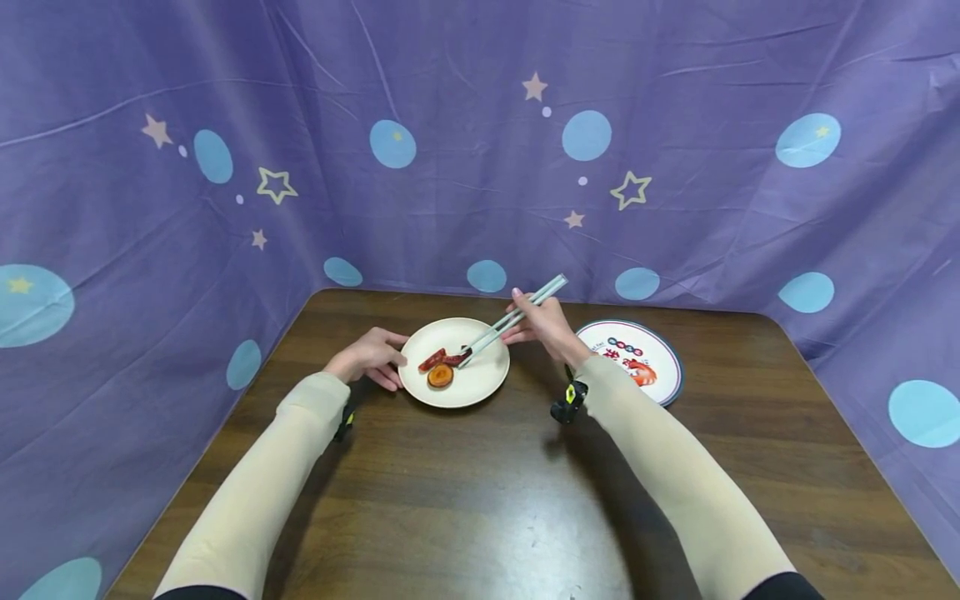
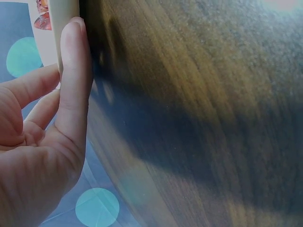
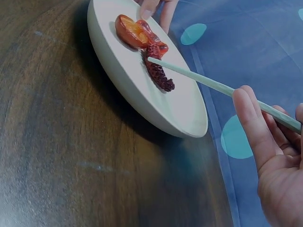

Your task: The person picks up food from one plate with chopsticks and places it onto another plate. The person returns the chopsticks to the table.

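My left hand [image 1: 373, 357] pinches the left rim of a cream plate [image 1: 483, 379], thumb and fingers on either side of the edge in the left wrist view. In my right hand [image 1: 549, 327] is a pair of pale green chopsticks [image 1: 491, 335], slanting down to the left. Their tips touch a dark red, bumpy piece like an octopus tentacle [image 3: 157, 71]; whether they grip it I cannot tell. Beside it on the plate lie a glossy red piece [image 1: 432, 360] and a round orange-brown piece [image 1: 440, 377] with a darker rim.
A white plate [image 1: 671, 385] with a blue rim, a printed shrimp and red lettering lies right of the cream plate, partly behind my right forearm. Both stand on a brown wooden table [image 1: 450, 500]. A purple curtain [image 1: 465, 208] with stars and blue spots hangs behind.
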The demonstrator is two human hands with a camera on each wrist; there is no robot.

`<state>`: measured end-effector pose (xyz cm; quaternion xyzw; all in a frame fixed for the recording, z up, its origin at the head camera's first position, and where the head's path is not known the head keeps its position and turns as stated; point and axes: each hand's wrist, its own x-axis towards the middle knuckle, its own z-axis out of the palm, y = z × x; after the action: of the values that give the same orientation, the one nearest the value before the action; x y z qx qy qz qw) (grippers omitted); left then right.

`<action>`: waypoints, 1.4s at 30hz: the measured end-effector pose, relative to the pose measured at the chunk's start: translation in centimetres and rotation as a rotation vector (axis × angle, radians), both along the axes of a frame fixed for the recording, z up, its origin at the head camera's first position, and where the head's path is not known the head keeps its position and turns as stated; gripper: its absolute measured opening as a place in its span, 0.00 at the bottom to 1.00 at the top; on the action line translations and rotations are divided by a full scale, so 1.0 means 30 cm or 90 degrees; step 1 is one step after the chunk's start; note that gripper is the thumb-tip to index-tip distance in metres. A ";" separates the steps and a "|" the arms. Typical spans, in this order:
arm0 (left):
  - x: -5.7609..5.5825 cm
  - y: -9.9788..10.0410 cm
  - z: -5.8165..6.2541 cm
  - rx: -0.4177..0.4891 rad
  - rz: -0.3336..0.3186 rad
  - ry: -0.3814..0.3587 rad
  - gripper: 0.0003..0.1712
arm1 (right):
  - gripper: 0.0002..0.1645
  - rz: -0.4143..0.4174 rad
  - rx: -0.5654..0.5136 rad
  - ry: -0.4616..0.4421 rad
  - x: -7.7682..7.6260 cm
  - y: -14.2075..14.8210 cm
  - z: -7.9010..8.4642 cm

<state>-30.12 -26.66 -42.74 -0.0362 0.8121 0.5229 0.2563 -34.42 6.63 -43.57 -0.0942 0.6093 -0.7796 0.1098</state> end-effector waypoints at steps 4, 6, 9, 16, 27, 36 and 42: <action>0.001 0.000 0.001 0.001 -0.001 0.001 0.39 | 0.32 -0.002 -0.001 0.001 0.001 0.012 0.006; 0.001 0.000 0.002 0.001 -0.001 0.002 0.39 | 0.33 -0.003 0.003 0.002 0.003 0.018 0.008; 0.002 -0.001 -0.001 0.003 -0.001 0.002 0.39 | 0.32 -0.006 0.001 -0.002 0.005 0.027 0.007; 0.000 -0.003 -0.011 0.003 0.000 0.005 0.39 | 0.32 -0.003 -0.014 -0.012 0.009 0.051 0.014; -0.005 -0.005 -0.014 -0.005 -0.001 0.007 0.39 | 0.17 -0.016 -0.031 -0.022 0.010 0.076 0.029; -0.009 -0.006 -0.009 -0.004 -0.002 0.008 0.39 | 0.18 -0.021 -0.026 -0.010 0.009 0.113 0.026; -0.005 -0.006 -0.010 -0.007 -0.003 0.006 0.39 | 0.16 -0.031 -0.023 -0.013 0.015 0.126 0.023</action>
<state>-30.28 -26.84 -43.04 -0.0330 0.8162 0.5182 0.2535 -33.98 10.42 -42.88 -0.0734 0.5960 -0.7940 0.0948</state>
